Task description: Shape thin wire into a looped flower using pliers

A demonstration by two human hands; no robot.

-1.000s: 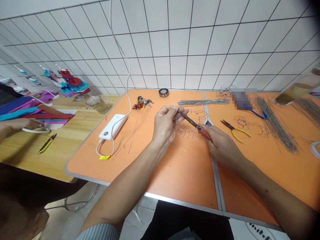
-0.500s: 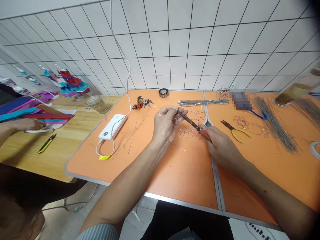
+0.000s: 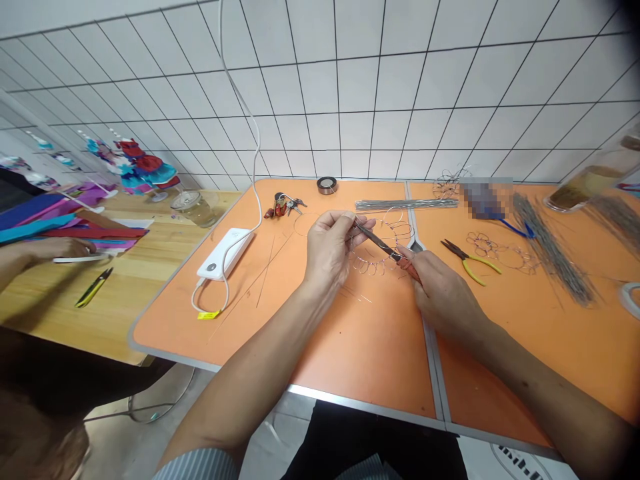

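Observation:
Over the middle of the orange table, my left hand (image 3: 327, 250) pinches a thin wire ring (image 3: 371, 268) edged with small loops. My right hand (image 3: 445, 283) is wrapped round the reddish handle of long-nosed pliers (image 3: 380, 243). Their dark jaws point up and left, and the tips meet the wire at my left fingertips. What exactly the tips grip is too small to make out. A few loose wire pieces (image 3: 357, 293) lie on the table just below the ring.
Yellow-handled pliers (image 3: 470, 260), wire loops (image 3: 483, 245) and wire bundles (image 3: 553, 250) lie right. Behind are straight wires (image 3: 385, 205), a wire spool (image 3: 327, 185) and keys (image 3: 285, 205). A white power bank (image 3: 225, 255) lies left. Another person's hand (image 3: 60, 250) holds a white strip.
My hands, the wire ring and the pliers stay almost in place. At the left, the other person's hand and white strip have shifted slightly.

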